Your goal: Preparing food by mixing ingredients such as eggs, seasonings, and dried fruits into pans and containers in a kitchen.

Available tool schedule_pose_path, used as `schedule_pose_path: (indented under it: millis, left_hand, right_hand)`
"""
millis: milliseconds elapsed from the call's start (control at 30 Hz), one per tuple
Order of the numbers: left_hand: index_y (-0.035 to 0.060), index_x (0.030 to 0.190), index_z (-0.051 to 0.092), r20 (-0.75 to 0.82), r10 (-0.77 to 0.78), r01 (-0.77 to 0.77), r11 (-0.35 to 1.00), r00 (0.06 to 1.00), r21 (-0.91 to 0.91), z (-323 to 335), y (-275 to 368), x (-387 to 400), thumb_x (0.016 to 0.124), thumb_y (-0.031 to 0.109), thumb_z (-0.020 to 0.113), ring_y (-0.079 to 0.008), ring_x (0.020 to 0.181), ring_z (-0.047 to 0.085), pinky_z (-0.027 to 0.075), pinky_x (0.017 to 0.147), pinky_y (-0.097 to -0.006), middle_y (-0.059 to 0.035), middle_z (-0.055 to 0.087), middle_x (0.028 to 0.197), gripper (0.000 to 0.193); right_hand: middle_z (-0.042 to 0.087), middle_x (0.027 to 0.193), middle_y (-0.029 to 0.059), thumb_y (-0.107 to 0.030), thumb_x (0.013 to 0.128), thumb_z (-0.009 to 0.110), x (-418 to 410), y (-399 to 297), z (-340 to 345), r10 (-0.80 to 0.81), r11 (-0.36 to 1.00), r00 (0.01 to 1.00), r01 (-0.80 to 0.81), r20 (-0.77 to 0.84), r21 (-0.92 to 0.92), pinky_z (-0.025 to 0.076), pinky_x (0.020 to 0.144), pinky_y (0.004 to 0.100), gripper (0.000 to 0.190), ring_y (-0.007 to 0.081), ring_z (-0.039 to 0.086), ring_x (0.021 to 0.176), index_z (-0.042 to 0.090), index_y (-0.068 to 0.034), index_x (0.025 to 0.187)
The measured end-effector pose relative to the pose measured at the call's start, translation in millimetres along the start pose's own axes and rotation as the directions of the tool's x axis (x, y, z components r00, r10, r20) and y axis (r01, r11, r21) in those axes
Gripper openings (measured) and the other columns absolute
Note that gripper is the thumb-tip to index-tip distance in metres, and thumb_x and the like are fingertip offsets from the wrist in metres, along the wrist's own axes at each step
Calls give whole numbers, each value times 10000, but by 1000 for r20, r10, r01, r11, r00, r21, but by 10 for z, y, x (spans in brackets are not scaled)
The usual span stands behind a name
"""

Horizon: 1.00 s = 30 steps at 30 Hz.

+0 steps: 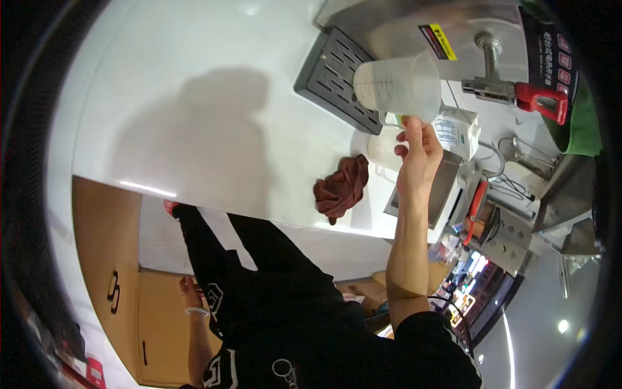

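Note:
My right hand (pixel 420 146) grips the handle of a translucent plastic measuring jug (pixel 396 85). The jug is tilted on its side over a dark slotted drip tray (pixel 335 63), and bears measuring marks. Whether it holds anything is unclear. Just below that hand, a second whitish jug (pixel 384 148) stands on the white counter (pixel 194 121). A crumpled brown cloth (pixel 341 188) lies nearby. My left hand (pixel 192 294) hangs by my left leg with nothing visible in it, its fingers loosely apart and partly hidden.
Beside the jug, a metal dispenser tap with a red handle (pixel 542 99) projects from a steel water boiler (pixel 388 24). A white carton (pixel 454 129) stands behind my right hand. Farther right are a red-handled tool (pixel 476 209) and cables. Wooden cabinets (pixel 107 243) stand at left.

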State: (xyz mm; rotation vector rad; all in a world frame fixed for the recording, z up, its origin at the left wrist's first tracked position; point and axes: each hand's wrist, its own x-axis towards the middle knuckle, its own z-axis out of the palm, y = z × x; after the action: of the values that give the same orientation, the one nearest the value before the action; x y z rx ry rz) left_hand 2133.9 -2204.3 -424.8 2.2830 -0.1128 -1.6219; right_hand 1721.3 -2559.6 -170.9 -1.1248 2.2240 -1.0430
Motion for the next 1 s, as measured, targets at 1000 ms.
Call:
schedule_pose_path:
  millis: [1000]
  left_hand:
    - [52, 1141, 475, -396, -133, -85, 869, 908, -487, -1310, -1351, -166, 851, 403, 544, -195, 514, 545, 478, 464, -323, -139, 571, 701, 460]
  right_hand:
    - [504, 694, 84, -157, 860, 545, -3160, -3602, 2161, -838, 308, 0, 825, 545, 474, 391, 555, 305, 173, 199, 508, 605, 507, -1, 797]
